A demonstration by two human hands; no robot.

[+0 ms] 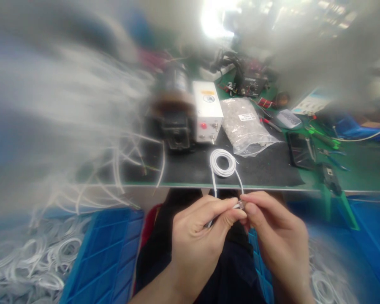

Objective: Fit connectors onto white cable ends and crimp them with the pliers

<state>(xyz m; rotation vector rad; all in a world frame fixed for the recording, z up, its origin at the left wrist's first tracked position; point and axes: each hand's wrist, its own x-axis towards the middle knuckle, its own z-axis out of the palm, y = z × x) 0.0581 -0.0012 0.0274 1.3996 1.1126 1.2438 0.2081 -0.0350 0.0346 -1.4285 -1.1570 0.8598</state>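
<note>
My left hand [202, 236] is closed, pinching the end of a white cable [223, 173] between thumb and fingertips. The cable's coil lies on the black mat near the bench edge, and its two ends hang down toward my hands. My right hand [275, 236] is closed too, its thumb and forefinger on a small clear plastic plug [241, 204] at the cable's end. The fingertips of both hands almost meet there. Fingers partly hide the plug, so I cannot tell how far the wire goes into it.
Behind the coil stand a white box [208, 112] with a red button, a dark machine [177, 122] and a clear plastic bag [242, 126]. A green-handled crimping tool [332, 179] juts over the right edge. Blue crates [109, 253] hold coiled cables below.
</note>
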